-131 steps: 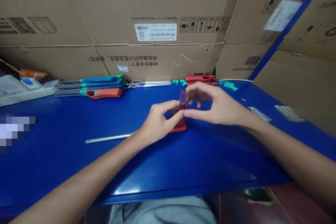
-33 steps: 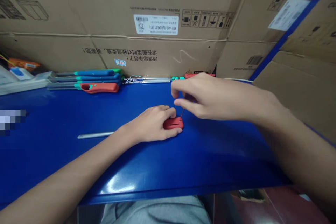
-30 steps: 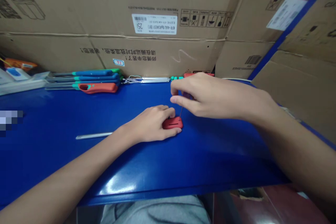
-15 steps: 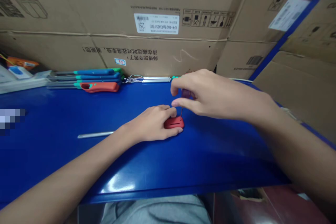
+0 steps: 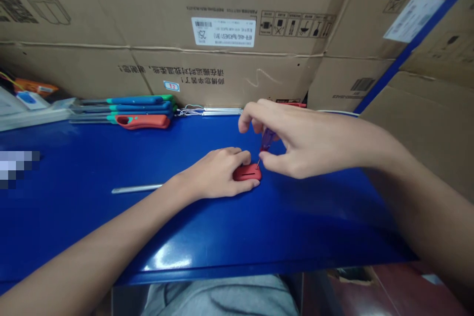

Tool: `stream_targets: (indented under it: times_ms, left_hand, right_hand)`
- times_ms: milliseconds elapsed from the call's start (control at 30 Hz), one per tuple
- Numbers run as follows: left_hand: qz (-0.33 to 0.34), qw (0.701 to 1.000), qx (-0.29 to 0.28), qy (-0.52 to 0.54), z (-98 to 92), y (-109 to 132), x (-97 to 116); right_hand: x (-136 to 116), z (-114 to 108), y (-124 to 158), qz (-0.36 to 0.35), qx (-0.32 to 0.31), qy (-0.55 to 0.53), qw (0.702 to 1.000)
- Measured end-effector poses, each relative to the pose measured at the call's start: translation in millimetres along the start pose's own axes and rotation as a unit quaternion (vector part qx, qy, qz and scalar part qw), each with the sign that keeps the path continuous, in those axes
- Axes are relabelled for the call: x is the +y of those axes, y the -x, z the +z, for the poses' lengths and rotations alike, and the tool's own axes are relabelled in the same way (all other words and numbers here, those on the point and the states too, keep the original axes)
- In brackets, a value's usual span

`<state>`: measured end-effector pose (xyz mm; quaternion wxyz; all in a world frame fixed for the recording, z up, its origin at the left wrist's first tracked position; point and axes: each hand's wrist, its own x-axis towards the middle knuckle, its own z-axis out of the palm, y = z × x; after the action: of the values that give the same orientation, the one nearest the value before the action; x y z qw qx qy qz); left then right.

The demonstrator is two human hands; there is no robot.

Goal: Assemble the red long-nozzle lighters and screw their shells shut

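Stacked cardboard cartons (image 5: pixel 92 74), blue workbench (image 5: pixel 303 227), row of blue and orange tool handles (image 5: pixel 140 100), thin steel rod (image 5: pixel 137 188)

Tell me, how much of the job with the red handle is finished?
Done: a row of finished-looking tools lies at the back. In hand: the left hand presses the red handle down, while the right hand holds a small screwdriver with its tip at the handle. Left: a loose steel rod lies beside the left arm, and more rods lie at the back.

Stacked corrugated cardboard cartons (image 5: pixel 166 19) behind glossy blue worktop (image 5: pixel 259 237), white barcode label (image 5: pixel 223 32), blue strap (image 5: pixel 407 47) at right, dark red floor (image 5: pixel 407 294) below.
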<state>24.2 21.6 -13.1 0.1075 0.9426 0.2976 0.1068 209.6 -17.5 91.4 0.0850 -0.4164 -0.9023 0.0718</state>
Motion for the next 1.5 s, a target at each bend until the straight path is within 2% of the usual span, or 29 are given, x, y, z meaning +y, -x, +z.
stream_targets:
  times_ms: [167,267,367,600,733,833,1033,1300,1500]
  left_hand:
    - [0.005,1.0,0.003,0.008,0.2,0.2,-0.5]
    - [0.002,1.0,-0.002,0.005,-0.4,0.5,0.0]
    - [0.002,1.0,0.0,0.0,-0.3,1.1,0.1]
    - [0.001,1.0,0.0,0.005,0.7,0.4,-0.6]
    - [-0.006,1.0,-0.008,-0.002,0.1,-0.1,-0.1]
    - [-0.006,1.0,-0.009,-0.003,-0.2,0.5,0.1]
    - [-0.002,1.0,-0.01,-0.007,-1.3,1.2,0.9]
    - [-0.008,1.0,-0.011,-0.003,-0.4,1.1,0.7]
    - [-0.007,1.0,-0.009,-0.005,-0.3,0.4,0.0]
  right_hand:
    - [1.2,0.3,-3.3,-0.04,0.039,0.008,0.998]
    - [1.6,2.7,-7.5,-0.026,0.058,0.051,0.997]
    - [1.8,3.0,-8.8,-0.001,0.026,0.071,0.997]
    - [5.6,-3.2,-2.1,-0.02,-0.034,-0.004,0.999]
    - [7.1,-2.8,-3.0,-0.04,0.004,-0.018,0.999]
    - [7.0,-1.7,-4.9,-0.035,0.036,0.01,0.999]
    - [3.8,-1.5,-6.1,0.023,0.006,0.082,0.996]
    - [8.4,-4.4,-2.5,-0.046,-0.02,0.029,0.998]
    - [5.3,-1.6,-4.9,0.006,0.008,0.071,0.997]
